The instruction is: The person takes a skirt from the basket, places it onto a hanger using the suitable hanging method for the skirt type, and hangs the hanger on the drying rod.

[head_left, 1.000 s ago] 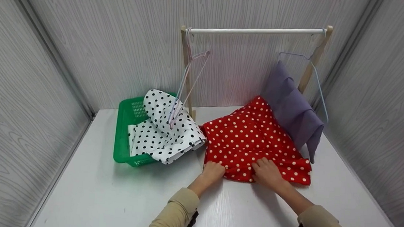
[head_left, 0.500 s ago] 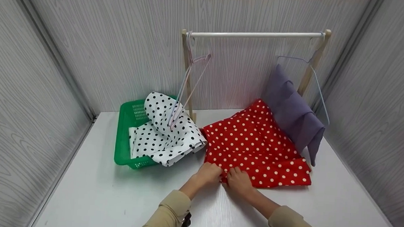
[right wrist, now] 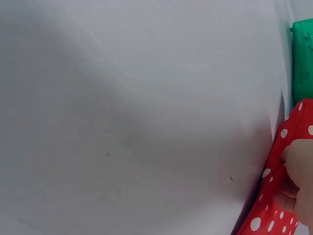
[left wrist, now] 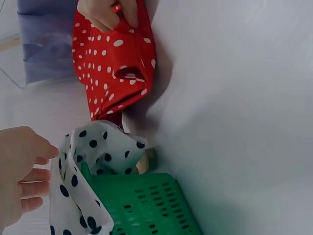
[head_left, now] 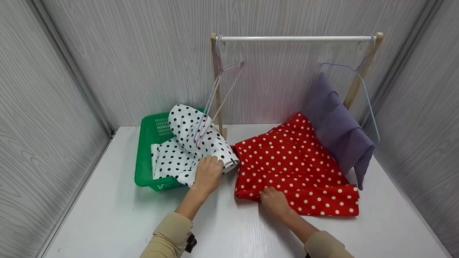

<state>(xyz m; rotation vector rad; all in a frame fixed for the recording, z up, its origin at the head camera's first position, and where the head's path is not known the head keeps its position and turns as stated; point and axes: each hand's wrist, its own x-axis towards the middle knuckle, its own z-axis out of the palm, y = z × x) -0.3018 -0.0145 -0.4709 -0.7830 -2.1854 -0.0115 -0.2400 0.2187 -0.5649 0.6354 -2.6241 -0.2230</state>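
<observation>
In the head view, a red cloth with white polka dots (head_left: 286,158) lies spread on the table. At its near edge my right hand (head_left: 274,200) pinches a fold of the fabric; the left wrist view shows some red between those fingers. My left hand (head_left: 209,172) is over the near corner of a white cloth with black dots (head_left: 179,121), heaped in a green basket (head_left: 145,156). In the left wrist view, the left fingers (left wrist: 35,188) are extended and apart beside that white cloth, with the thumb by its edge.
Behind the cloths stands a small rack with a white rail (head_left: 295,39) and wooden posts. Thin pink and blue hangers (head_left: 230,91) hang at its left, in front of the white cloth. A purple cloth (head_left: 334,118) hangs from a hanger at the right post.
My left hand has let go of the red cloth and moved left and forward to the white dotted cloth. The right hand has slid left along the red cloth's near edge.
</observation>
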